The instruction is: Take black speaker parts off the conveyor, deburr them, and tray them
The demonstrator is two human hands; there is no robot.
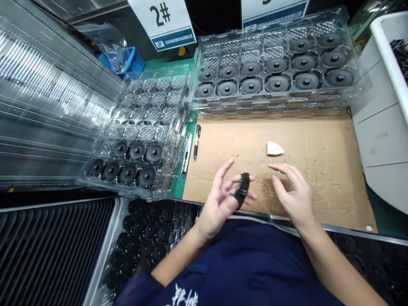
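Observation:
My left hand (221, 199) holds a round black part (242, 190), tilted nearly on edge between thumb and fingers, above the front of the cardboard sheet (223, 131). To its right my right hand (295, 191) hovers over the cardboard with thumb and fingers apart and nothing between them. Just beyond its fingertips a small pale block with a pointed end (274, 148) lies on the cardboard. The two hands do not touch each other.
Clear trays (219, 101) with black round parts stand behind the cardboard; more trays (165, 170) are at the left. Between them lie a pen (196, 142) and a white cutter (186, 153). A white bin (387, 55) is at right, a blue box (135, 61) at back left.

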